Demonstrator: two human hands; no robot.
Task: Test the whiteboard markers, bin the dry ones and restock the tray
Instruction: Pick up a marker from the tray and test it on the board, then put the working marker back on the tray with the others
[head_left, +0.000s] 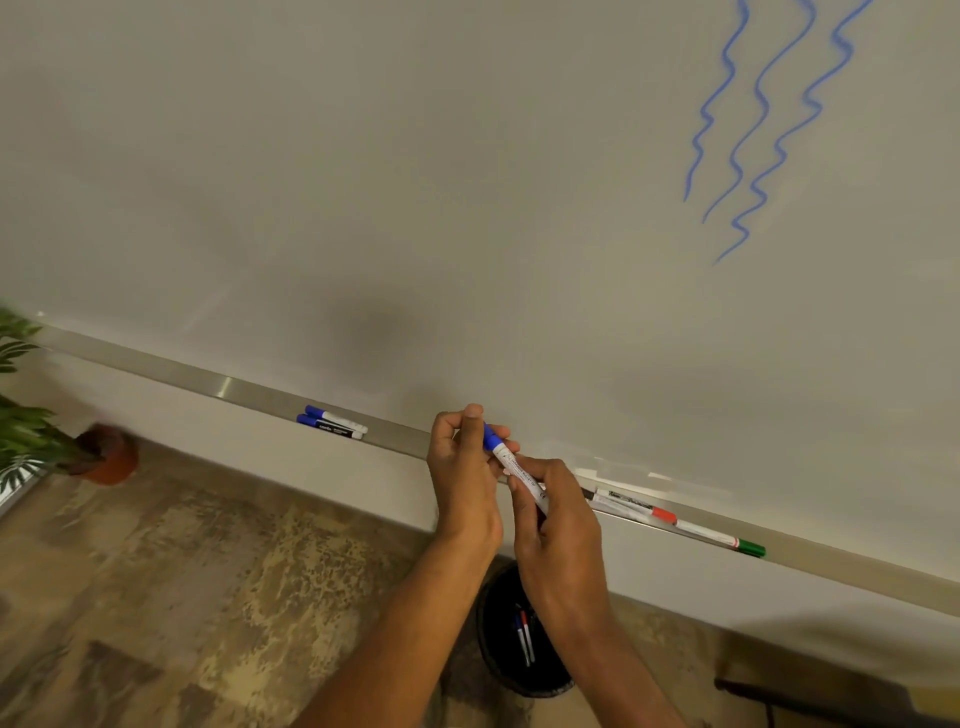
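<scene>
A blue-capped white marker (514, 467) is held between both hands just in front of the metal tray (234, 387). My left hand (465, 467) pinches its blue cap end. My right hand (558, 525) grips the white barrel. Two blue-capped markers (332, 422) lie on the tray to the left. To the right lie a black-tipped, a red-capped (662, 514) and a green-capped marker (748, 546). Three blue wavy lines (748, 135) mark the whiteboard at upper right. Below my hands a black bin (493, 649) holds a few markers.
A potted plant (104, 454) stands on the patterned floor at the left, beside the wall. A dark piece of furniture (831, 696) shows at the bottom right corner.
</scene>
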